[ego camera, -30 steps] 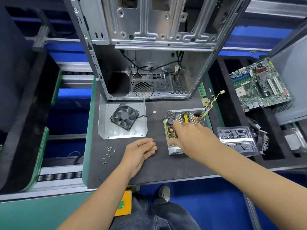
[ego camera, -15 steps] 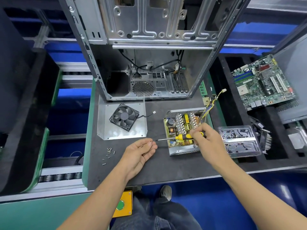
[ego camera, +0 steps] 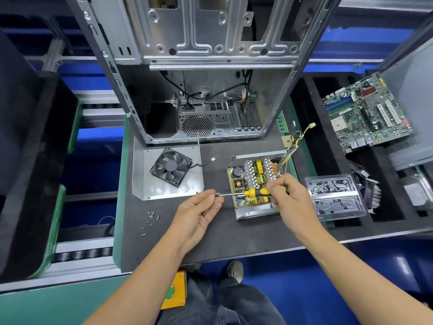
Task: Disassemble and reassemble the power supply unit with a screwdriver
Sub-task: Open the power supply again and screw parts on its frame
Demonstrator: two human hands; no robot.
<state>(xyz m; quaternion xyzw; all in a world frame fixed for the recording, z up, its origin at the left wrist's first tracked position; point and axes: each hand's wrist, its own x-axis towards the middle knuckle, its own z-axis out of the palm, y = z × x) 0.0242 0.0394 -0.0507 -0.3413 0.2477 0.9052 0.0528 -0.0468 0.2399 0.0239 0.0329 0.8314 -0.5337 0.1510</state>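
Observation:
The opened power supply unit (ego camera: 248, 175) lies on the dark mat with its circuit board, coils and heat sinks exposed. My right hand (ego camera: 294, 201) grips the yellow-and-black screwdriver (ego camera: 255, 191) by the handle, holding it level over the unit's front part with the shaft pointing left. My left hand (ego camera: 196, 215) lies palm up just left of the unit. Its thumb and fingertips pinch what looks like a small screw at the screwdriver's tip. The unit's metal cover (ego camera: 150, 190) lies to the left, inside up, with the black fan (ego camera: 171, 166) on it.
Several loose screws (ego camera: 150, 219) lie on the mat near its left edge. The bare computer case (ego camera: 199, 55) stands open behind the work area. At right are a motherboard (ego camera: 365, 113) and a clear plastic tray (ego camera: 335, 198). A yellow button box (ego camera: 174, 292) hangs below the table's edge.
My right hand reached onto the power supply, picked up the screwdriver and drew it left. Its tip now meets my left fingertips. My left hand rose slightly.

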